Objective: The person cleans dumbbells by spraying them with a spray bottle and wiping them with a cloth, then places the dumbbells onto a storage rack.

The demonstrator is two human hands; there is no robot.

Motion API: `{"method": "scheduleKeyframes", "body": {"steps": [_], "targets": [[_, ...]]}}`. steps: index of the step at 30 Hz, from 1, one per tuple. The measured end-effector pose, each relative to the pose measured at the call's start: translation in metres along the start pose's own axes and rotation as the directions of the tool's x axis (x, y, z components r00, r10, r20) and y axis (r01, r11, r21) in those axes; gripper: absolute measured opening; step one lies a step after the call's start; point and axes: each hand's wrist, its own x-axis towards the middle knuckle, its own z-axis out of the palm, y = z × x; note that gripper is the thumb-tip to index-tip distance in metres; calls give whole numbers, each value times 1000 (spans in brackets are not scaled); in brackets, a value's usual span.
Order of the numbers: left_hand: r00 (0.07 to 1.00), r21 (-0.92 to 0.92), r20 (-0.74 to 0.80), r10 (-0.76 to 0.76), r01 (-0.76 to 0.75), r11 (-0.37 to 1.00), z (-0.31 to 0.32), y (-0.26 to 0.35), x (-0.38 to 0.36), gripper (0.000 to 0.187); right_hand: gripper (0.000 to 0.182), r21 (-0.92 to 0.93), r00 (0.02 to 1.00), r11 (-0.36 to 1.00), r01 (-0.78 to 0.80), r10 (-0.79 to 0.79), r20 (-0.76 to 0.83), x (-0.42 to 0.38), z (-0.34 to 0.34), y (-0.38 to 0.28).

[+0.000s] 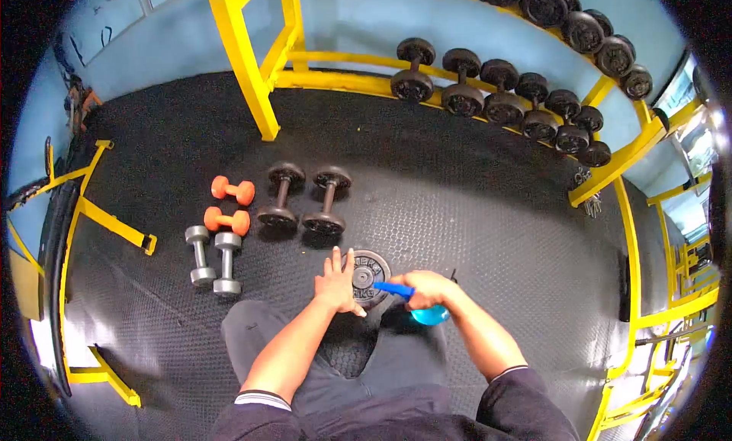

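Note:
A round dark weight plate point(363, 276) with raised lettering is in front of my bent legs. My left hand point(334, 282) is at its left side, fingers spread and overlapping the rim. In my right hand point(428, 288) is a spray bottle with a blue nozzle point(394, 289) and a light blue body point(431, 315). The nozzle points left over the plate's right part. My right fingers are wrapped around the bottle's neck and trigger area.
Left of the plate, two black dumbbells point(328, 201), two orange dumbbells point(226, 220) and two grey dumbbells point(227, 264) lie on the black rubber floor point(427, 204). A yellow rack point(339, 81) holds several black dumbbells point(463, 82). Yellow frames point(114, 223) stand at both sides.

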Motion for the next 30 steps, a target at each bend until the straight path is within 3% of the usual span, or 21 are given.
{"method": "scheduleKeyframes", "body": {"steps": [2,4,6,10,12,14,20,24,26,30], "targets": [[993,-2,-38,109,-109,994,-2,-2,-6,147,64,-87,992,989,-122,124,19,-3,4,-22],[983,-40,-89,161,-165,985,2,-8,-12,140,62,-88,986,983,-159,162,26,-3,7,-35],[939,-11,-154,306,-312,950,8,-9,-17,136,60,-100,976,974,-202,209,56,-3,17,-42],[934,-77,-199,298,-318,945,21,-1,-20,133,50,-152,969,959,-240,228,-95,0,19,-27],[940,-74,-171,295,-311,948,20,5,-21,134,50,-75,937,950,-303,283,-205,-3,14,-20],[944,10,-140,300,-302,953,21,10,-21,136,56,-140,925,920,-365,342,-164,-2,5,-17],[963,-95,-99,252,-261,961,20,16,-10,138,52,-47,903,953,-301,269,-335,16,0,-8],[983,-193,-105,153,-171,966,16,13,-13,135,47,-122,973,975,-184,164,-161,29,2,-27],[990,-204,-81,117,-132,970,14,12,-15,137,50,-154,972,963,-221,204,-114,26,-4,-37],[982,-197,-110,154,-174,965,10,20,-18,132,57,-30,972,993,-117,108,-208,13,-3,-4]]}}
